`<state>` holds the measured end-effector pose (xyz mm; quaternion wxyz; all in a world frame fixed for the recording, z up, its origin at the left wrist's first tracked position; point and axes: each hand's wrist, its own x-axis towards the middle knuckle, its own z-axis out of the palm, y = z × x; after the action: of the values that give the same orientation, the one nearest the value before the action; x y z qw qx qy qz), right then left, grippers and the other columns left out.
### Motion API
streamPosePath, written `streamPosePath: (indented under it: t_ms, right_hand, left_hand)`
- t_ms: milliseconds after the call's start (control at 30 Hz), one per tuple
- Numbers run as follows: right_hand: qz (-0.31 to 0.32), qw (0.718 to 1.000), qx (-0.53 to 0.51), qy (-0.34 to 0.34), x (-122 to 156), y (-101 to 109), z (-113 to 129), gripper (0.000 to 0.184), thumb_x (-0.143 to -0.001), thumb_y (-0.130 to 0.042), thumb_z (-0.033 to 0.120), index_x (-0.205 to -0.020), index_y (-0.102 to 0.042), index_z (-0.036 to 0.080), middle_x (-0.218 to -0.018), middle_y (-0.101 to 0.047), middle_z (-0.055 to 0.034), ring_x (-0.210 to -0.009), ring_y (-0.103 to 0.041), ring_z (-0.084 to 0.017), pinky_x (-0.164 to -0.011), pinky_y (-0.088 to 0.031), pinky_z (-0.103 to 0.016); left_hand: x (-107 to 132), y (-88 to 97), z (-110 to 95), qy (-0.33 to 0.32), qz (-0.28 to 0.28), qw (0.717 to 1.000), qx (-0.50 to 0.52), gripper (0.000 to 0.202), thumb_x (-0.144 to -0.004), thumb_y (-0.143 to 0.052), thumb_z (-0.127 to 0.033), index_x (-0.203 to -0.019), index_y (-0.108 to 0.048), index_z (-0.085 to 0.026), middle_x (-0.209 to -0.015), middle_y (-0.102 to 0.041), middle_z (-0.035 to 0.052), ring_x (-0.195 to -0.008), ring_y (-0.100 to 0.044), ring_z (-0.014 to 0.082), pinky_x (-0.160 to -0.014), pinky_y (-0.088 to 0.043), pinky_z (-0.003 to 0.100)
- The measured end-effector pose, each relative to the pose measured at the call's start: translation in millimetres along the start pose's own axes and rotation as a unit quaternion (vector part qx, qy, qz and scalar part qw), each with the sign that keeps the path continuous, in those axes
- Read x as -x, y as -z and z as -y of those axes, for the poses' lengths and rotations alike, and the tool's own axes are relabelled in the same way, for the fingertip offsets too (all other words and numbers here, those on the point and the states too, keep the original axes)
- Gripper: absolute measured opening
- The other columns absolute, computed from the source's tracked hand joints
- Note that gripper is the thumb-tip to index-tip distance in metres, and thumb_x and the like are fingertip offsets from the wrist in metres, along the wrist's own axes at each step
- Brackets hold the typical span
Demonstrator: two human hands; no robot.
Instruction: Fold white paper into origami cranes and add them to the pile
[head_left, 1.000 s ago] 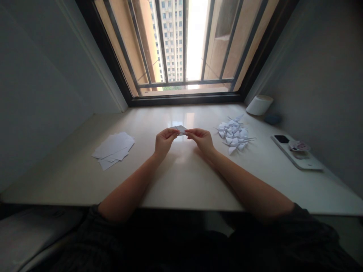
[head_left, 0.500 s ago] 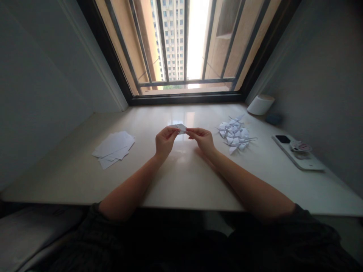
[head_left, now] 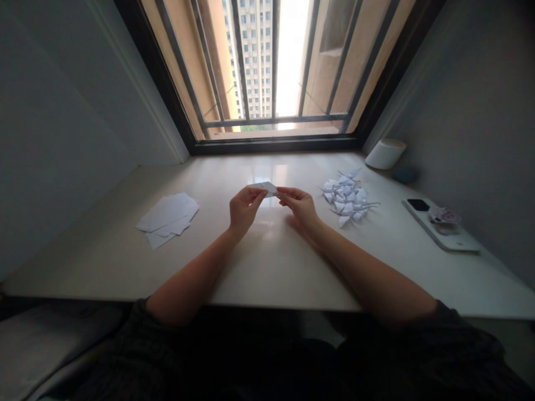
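Note:
Between my two hands, above the middle of the white counter (head_left: 267, 262), is a small folded piece of paper (head_left: 268, 186). My left hand (head_left: 244, 207) pinches its near left part between thumb and fingers. At the paper's right corner, the fingertips of my right hand (head_left: 300, 204) are closed on it. Parts of the paper's near edge are covered by my fingers, so the exact fold cannot be made out. To the left lies a loose stack of white paper sheets (head_left: 169, 216). On the right is a heap of folded white paper pieces with thin points (head_left: 346, 195).
A white phone (head_left: 449, 236) with a round attachment lies at the right. Behind it, by the wall, stand a white cup-like object (head_left: 385, 154) and a blurred dark round thing (head_left: 404, 174). A barred window (head_left: 273, 147) borders the counter's far side.
My hands and the folded paper have hardly moved; the right fingertips sit very slightly farther right along the paper's corner. The sheets and the heap are unchanged.

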<state>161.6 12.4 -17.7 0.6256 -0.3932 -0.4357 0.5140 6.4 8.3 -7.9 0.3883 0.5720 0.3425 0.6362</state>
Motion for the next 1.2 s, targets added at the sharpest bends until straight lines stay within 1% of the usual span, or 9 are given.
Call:
streamPosePath:
  t_ms: [167, 400, 667, 800, 933, 1000, 1067, 1133, 1200]
  right_hand:
    - [-0.008, 1.000, 0.017, 0.004, 0.7, -1.3, 3.5, 0.034, -0.051, -0.083, 0.044, -0.077, -0.076, 0.024, -0.071, -0.074, -0.0012, -0.058, -0.058, -0.012, -0.061, -0.050, -0.029]
    - [0.013, 0.999, 0.021, 0.020, 0.5, -0.9, 4.7, 0.034, -0.053, -0.082, 0.047, -0.077, -0.076, 0.025, -0.073, -0.073, -0.0010, -0.059, -0.059, -0.013, -0.063, -0.052, -0.032]
    - [0.018, 0.999, 0.013, 0.027, 2.1, -2.0, 7.7, 0.030, -0.055, -0.082, 0.043, -0.077, -0.075, 0.024, -0.072, -0.073, 0.0001, -0.058, -0.059, -0.013, -0.062, -0.052, -0.031]
    - [0.012, 0.999, 0.011, 0.028, 2.0, -2.4, 7.0, 0.030, -0.055, -0.082, 0.042, -0.077, -0.075, 0.023, -0.070, -0.072, 0.0002, -0.058, -0.058, -0.012, -0.061, -0.052, -0.030]
    - [0.005, 1.000, 0.012, 0.029, 2.8, -3.0, 6.7, 0.030, -0.055, -0.082, 0.042, -0.078, -0.074, 0.022, -0.067, -0.071, 0.0003, -0.056, -0.057, -0.011, -0.059, -0.050, -0.029]
    - [0.001, 0.999, 0.021, 0.030, 2.7, -2.6, 6.5, 0.032, -0.055, -0.082, 0.043, -0.078, -0.074, 0.022, -0.067, -0.071, 0.0001, -0.056, -0.057, -0.011, -0.058, -0.049, -0.029]
    - [0.004, 0.999, 0.027, 0.031, 2.2, -1.5, 6.1, 0.032, -0.055, -0.082, 0.043, -0.078, -0.074, 0.021, -0.069, -0.071, -0.0001, -0.057, -0.057, -0.011, -0.058, -0.050, -0.028]
    - [0.010, 0.999, 0.025, 0.031, 1.7, -0.4, 5.6, 0.032, -0.056, -0.082, 0.042, -0.078, -0.074, 0.021, -0.069, -0.071, 0.0001, -0.057, -0.057, -0.011, -0.059, -0.049, -0.028]
    - [0.018, 0.999, 0.021, 0.031, 1.7, 0.2, 4.9, 0.031, -0.057, -0.082, 0.041, -0.079, -0.074, 0.022, -0.068, -0.071, 0.0003, -0.057, -0.057, -0.011, -0.059, -0.049, -0.028]
  left_hand:
    - [-0.2, -1.1, -1.7, 0.005, -0.011, 1.000, -0.003, 0.025, -0.071, -0.076, -0.038, -0.081, -0.068, -0.017, -0.087, -0.071, 0.0044, -0.086, -0.068, 0.0182, -0.087, -0.054, 0.036]
    - [-0.9, -2.6, -2.4, 0.024, -0.019, 0.999, 0.011, 0.025, -0.069, -0.077, -0.039, -0.079, -0.069, -0.018, -0.086, -0.072, 0.0041, -0.084, -0.068, 0.0180, -0.085, -0.054, 0.036]
    - [0.7, -2.3, -2.1, -0.001, -0.021, 1.000, -0.012, 0.024, -0.071, -0.076, -0.038, -0.081, -0.070, -0.017, -0.085, -0.072, 0.0043, -0.082, -0.068, 0.0174, -0.084, -0.055, 0.034]
    - [0.9, -3.9, -2.2, 0.013, -0.020, 1.000, 0.003, 0.025, -0.069, -0.077, -0.038, -0.080, -0.069, -0.017, -0.085, -0.072, 0.0046, -0.082, -0.069, 0.0181, -0.085, -0.055, 0.035]
    - [0.7, -3.5, -2.7, 0.025, -0.011, 1.000, 0.011, 0.026, -0.070, -0.077, -0.039, -0.079, -0.066, -0.017, -0.084, -0.073, 0.0040, -0.081, -0.070, 0.0177, -0.080, -0.056, 0.033]
    - [1.2, -2.6, -2.8, 0.033, -0.001, 0.999, 0.005, 0.029, -0.070, -0.076, -0.039, -0.084, -0.063, -0.018, -0.083, -0.073, 0.0030, -0.079, -0.070, 0.0174, -0.076, -0.056, 0.030]
    - [2.2, -1.7, -2.7, 0.036, 0.004, 0.999, -0.004, 0.035, -0.070, -0.077, -0.038, -0.093, -0.058, -0.020, -0.081, -0.073, 0.0017, -0.076, -0.071, 0.0170, -0.071, -0.056, 0.028]
    - [3.2, -1.4, -2.5, 0.033, 0.006, 0.999, -0.009, 0.045, -0.068, -0.078, -0.036, -0.102, -0.053, -0.021, -0.081, -0.073, 0.0014, -0.075, -0.072, 0.0173, -0.070, -0.056, 0.027]
    - [3.7, -1.6, -2.2, 0.030, 0.009, 1.000, -0.006, 0.052, -0.068, -0.079, -0.035, -0.109, -0.049, -0.022, -0.084, -0.074, 0.0022, -0.077, -0.072, 0.0185, -0.072, -0.056, 0.028]
